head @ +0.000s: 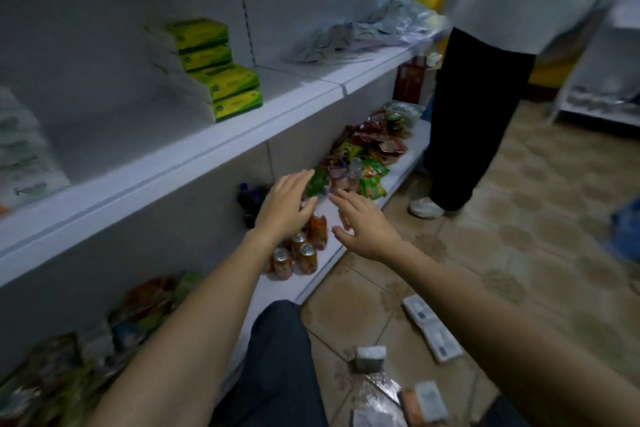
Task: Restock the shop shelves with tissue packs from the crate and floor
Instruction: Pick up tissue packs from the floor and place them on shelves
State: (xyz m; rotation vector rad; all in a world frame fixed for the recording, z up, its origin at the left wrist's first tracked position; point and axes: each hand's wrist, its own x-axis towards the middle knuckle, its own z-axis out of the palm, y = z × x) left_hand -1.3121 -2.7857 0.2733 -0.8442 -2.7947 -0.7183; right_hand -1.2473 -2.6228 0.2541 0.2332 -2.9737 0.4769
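Shelving half stocked, nothing gripped

Shelving in white is seen along the left side, in two tiers; a tiled floor is spread to its right; a second person in a white top and black trousers is seen standing at the far end. Green tissue boxes are stacked on the upper tier; snack packets are heaped on the lower tier, with orange cans grouped nearer. Tissue packs are scattered on the floor, below the right forearm. The left hand and right hand are held out over the lower tier, near each other, above the cans; the fingers of both are kept straight and spread; nothing is held by either.
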